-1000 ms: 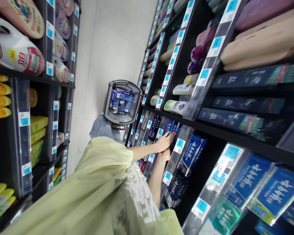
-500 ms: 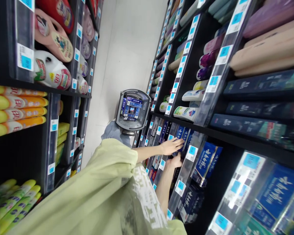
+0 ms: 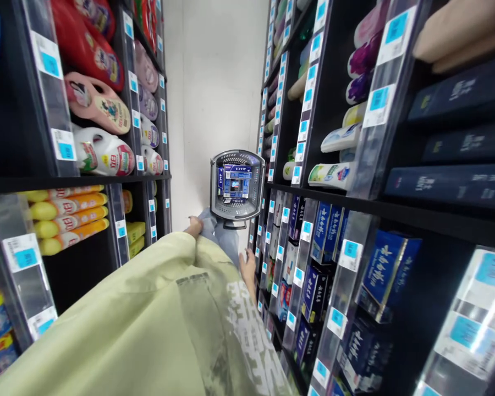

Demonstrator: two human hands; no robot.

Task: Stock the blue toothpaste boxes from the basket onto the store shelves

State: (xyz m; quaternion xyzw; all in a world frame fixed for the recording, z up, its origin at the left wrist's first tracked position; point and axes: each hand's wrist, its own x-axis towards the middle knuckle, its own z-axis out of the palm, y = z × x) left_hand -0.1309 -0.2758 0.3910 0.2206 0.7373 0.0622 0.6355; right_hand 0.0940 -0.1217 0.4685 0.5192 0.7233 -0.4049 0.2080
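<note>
My left hand hangs low beside my grey-blue trouser leg, its fingers loosely apart and nothing visible in it. On the other side, my right hand is held in front of the right shelf with thumb and fingers spread, holding nothing. Just ahead of my legs stands a dark grey shopping basket on the floor. Several blue and purple toothpaste boxes lie inside it. On the right shelf, blue toothpaste boxes stand in a row, with dark blue boxes below them.
Shelves with price-tag strips line both sides of the narrow aisle. To the left sit detergent bottles and yellow-orange bottles. Shampoo-like bottles fill the upper right shelf. Pale floor runs ahead between them.
Both hands have come away from the toothpaste boxes on the right shelf, back toward my body. My left hand has crossed to my left side. The view has turned slightly right.
</note>
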